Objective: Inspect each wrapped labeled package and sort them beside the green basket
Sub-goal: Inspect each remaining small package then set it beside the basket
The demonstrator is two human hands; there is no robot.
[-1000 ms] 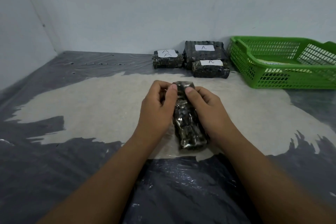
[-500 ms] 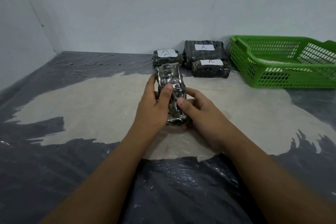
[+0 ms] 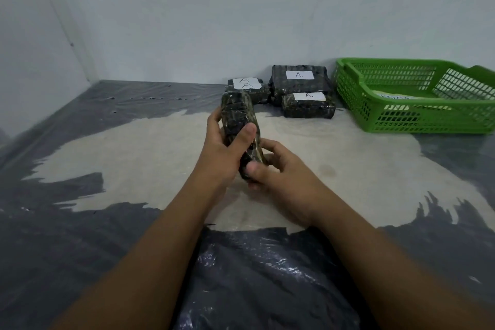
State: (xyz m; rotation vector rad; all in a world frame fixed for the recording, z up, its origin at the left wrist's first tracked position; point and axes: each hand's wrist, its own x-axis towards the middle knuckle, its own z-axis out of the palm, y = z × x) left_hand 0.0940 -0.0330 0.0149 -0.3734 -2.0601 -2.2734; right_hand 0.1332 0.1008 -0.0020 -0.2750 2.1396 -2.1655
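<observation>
Both hands grip one dark wrapped package (image 3: 238, 126), held above the floor at frame centre. Left hand (image 3: 222, 153) is closed around the package's left side and middle, thumb pressed across the front face. Right hand (image 3: 278, 177) is closed on the lower end, thumb on the front, fingers curled behind. The package stands nearly upright, top tilted slightly left and away. No label shows on the visible face; the back and lower end are hidden by the palms and fingers.

Three packages lie against the rear wall, just left of the green basket (image 3: 356, 104):
- Small package (image 3: 257, 91), white label marked "A" twice. Its left front part is covered by the top of the held package.
- Large package (image 3: 300, 83), label marked "A".
- Front package (image 3: 308, 108), label marked "A", touching the large one and partly covering its lower edge.

The basket is cut off at the right frame edge. Something pale lies inside it; the mesh and rim obscure it, and any writing is unreadable.

Plastic sheet (image 3: 254, 276) covers the floor, dark at the edges and pale in the centre. Forearms cover part of it.
</observation>
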